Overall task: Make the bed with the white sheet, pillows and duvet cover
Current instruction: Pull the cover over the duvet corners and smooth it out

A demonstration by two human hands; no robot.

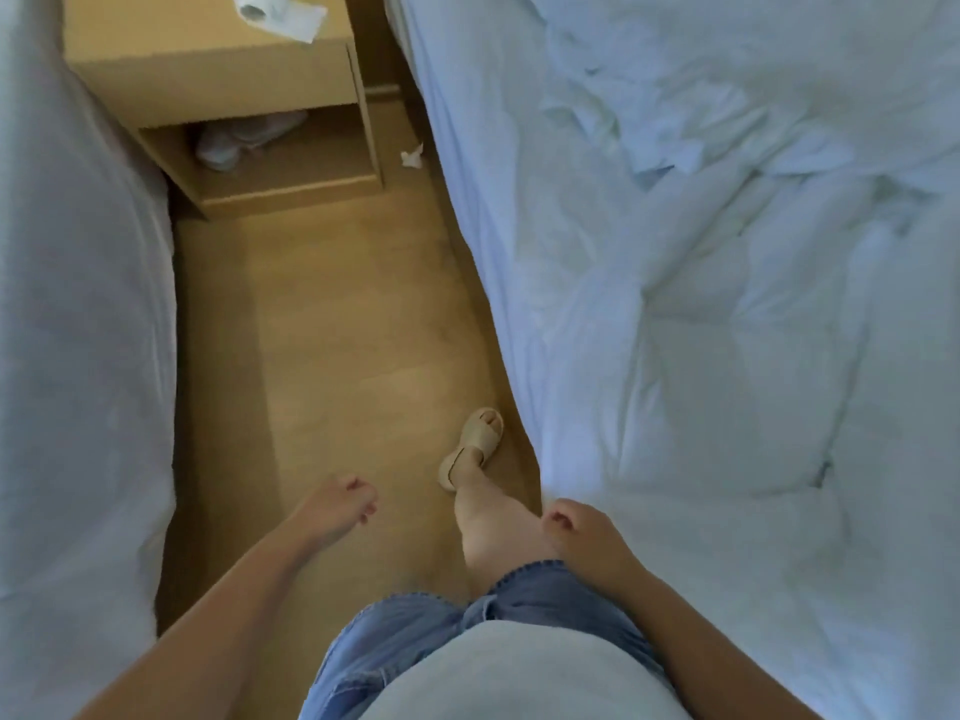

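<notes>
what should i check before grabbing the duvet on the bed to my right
1. Left hand free: ok, its fingers are loosely curled and hold nothing.
2. Right hand free: ok, loosely curled beside the bed edge, no cloth in it.
3. Duvet ready to pull flat: not ok, it lies rumpled and bunched toward the far end.
4. Aisle floor free to step along: not ok, a scrap of tissue lies by the nightstand.
5. Pillows in place: cannot tell, none is plainly in view.
6. Footing: ok, the sandalled foot stands flat beside the bed.
</notes>
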